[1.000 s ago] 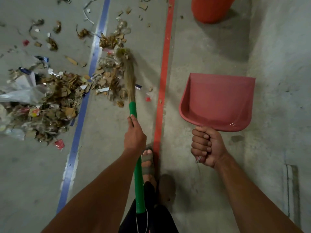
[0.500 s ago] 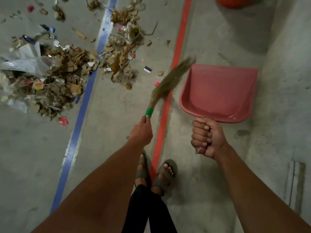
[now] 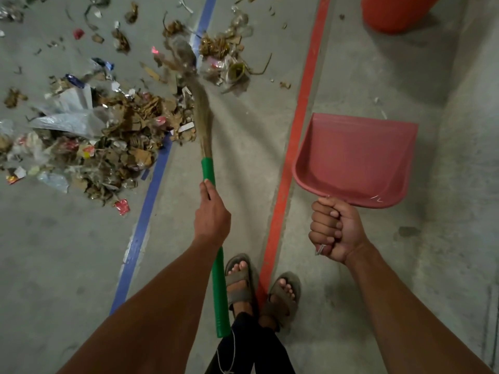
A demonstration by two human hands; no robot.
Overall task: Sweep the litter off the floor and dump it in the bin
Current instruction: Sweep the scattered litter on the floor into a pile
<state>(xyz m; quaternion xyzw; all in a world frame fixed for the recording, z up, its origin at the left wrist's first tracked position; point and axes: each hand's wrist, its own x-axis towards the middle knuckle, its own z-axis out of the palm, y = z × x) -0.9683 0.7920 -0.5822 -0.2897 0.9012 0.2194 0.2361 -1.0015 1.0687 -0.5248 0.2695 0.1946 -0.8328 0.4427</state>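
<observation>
My left hand (image 3: pixel 212 214) grips the green handle of a grass broom (image 3: pixel 208 171). Its blurred bristle end lies among scattered litter near the blue floor line. A big litter pile (image 3: pixel 108 141) of cardboard scraps, plastic bags and wrappers spreads over the floor to the left. My right hand (image 3: pixel 333 232) holds the handle of a red dustpan (image 3: pixel 353 160), which hangs empty above the floor right of the red line. The orange bin (image 3: pixel 394 12) shows at the top right, cut off by the frame edge.
A blue floor line (image 3: pixel 145 217) and a red floor line (image 3: pixel 286 184) run away from me over the concrete. My sandalled feet (image 3: pixel 259 287) stand by the red line. A concrete wall (image 3: pixel 469 130) rises on the right.
The broom has swung back left from near the dustpan into the litter by the blue line. The view shifted, and the bin shows again at the top right. The dustpan stays held.
</observation>
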